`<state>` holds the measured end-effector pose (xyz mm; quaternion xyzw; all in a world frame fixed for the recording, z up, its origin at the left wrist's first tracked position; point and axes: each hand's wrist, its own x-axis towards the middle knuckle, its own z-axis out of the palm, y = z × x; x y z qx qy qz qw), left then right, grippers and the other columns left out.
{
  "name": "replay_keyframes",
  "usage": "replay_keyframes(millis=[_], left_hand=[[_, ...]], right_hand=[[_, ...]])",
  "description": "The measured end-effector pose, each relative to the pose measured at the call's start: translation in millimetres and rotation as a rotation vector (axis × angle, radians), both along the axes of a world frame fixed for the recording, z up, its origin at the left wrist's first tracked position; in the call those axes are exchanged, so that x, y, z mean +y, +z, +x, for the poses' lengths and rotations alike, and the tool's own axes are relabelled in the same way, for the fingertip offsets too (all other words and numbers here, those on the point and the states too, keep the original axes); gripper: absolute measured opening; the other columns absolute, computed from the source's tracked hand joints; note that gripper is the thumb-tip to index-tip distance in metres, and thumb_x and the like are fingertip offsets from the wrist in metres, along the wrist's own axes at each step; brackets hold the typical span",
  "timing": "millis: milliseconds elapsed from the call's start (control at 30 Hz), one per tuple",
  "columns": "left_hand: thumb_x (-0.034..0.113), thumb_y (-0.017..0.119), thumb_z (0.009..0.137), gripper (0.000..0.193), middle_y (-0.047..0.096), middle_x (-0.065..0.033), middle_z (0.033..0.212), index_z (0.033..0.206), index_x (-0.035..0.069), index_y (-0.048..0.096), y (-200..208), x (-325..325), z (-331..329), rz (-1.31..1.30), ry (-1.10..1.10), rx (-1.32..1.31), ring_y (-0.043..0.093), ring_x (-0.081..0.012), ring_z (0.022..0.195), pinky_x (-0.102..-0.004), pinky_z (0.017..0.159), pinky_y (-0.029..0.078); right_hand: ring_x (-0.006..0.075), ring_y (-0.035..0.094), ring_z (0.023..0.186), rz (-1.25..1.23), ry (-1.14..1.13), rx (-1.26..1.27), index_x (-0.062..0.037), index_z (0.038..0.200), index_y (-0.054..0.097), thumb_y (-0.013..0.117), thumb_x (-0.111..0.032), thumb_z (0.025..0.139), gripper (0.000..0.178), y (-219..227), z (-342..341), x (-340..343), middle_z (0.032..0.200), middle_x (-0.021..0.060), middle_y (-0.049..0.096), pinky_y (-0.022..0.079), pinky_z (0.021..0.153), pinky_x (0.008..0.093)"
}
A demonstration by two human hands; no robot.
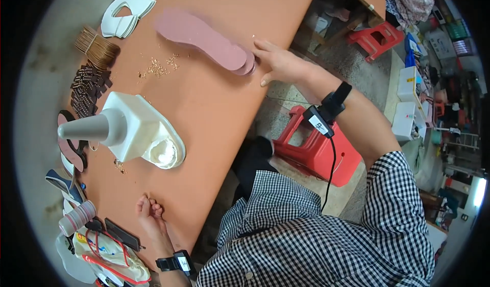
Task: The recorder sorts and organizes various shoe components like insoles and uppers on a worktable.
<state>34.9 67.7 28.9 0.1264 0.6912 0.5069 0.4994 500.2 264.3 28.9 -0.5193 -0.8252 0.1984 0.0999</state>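
Observation:
A stack of pink shoe insoles (204, 39) lies at the far right of the table, its far end smeared by motion. Beside its heel end is my right hand (275, 62), thumb and fingers spread; I cannot tell whether it touches the stack. Resting low on the table near me, my left hand (150, 213) has its fingers curled in, with nothing visible in them. Between the hands stands a white plastic dispenser (135, 123) with a grey cone and a bowl of shiny whitish stuff.
Small gold bits (155, 68) are scattered beyond the dispenser. Along the left edge lie white cut pieces (115, 24), a tied brown bundle (97, 47), dark studded strips (87, 90), a thread spool (77, 218) and a bag (102, 251). A red stool (319, 151) stands on the floor.

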Motion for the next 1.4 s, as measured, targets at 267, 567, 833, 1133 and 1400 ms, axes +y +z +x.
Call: replay_keyframes(millis=[267,567,833,1133,1400], left_hand=[[0.009,0.052,0.086,0.009,0.056,-0.0047,0.071,0.093,0.005,0.053,-4,-1,4,0.027,0.020,0.037,0.054,-0.0095,0.053,-0.0180,0.045,0.046],[0.008,0.052,0.085,0.007,0.056,-0.0039,0.070,0.092,0.006,0.053,-4,-4,4,0.035,-0.002,0.018,0.054,-0.0097,0.052,-0.0180,0.045,0.046],[0.009,0.052,0.085,0.008,0.055,-0.0031,0.069,0.092,0.006,0.052,-4,-1,14,0.004,0.015,0.074,0.053,-0.0094,0.051,-0.0183,0.044,0.045],[0.010,0.053,0.085,0.009,0.054,-0.0033,0.070,0.092,0.005,0.053,-7,1,7,0.034,-0.027,0.087,0.052,-0.0094,0.052,-0.0175,0.043,0.042],[0.010,0.054,0.084,0.012,0.055,-0.0033,0.069,0.094,0.004,0.052,-5,-3,6,0.081,-0.013,0.055,0.054,-0.0091,0.051,-0.0184,0.044,0.044]], right_hand=[[0.0348,0.018,0.130,-0.144,-0.027,-0.056,-0.0005,0.129,0.034,0.077,-0.012,0.055,0.086,13,-6,2,0.140,0.0233,0.018,0.023,0.106,0.0354],[0.0313,0.018,0.131,-0.172,-0.061,-0.061,-0.0014,0.130,0.034,0.078,-0.014,0.055,0.088,19,-7,2,0.141,0.0209,0.018,0.022,0.107,0.0342],[0.0310,0.020,0.130,-0.190,-0.067,-0.065,-0.0025,0.130,0.034,0.077,-0.015,0.056,0.086,19,-2,0,0.141,0.0201,0.019,0.023,0.106,0.0344],[0.0316,0.021,0.130,-0.142,-0.063,-0.077,-0.0029,0.130,0.035,0.078,-0.018,0.056,0.086,12,-3,3,0.140,0.0194,0.021,0.023,0.106,0.0351],[0.0362,0.021,0.129,-0.072,-0.014,0.031,-0.0052,0.130,0.036,0.081,-0.019,0.051,0.092,-9,7,5,0.139,0.0222,0.022,0.023,0.106,0.0378]])
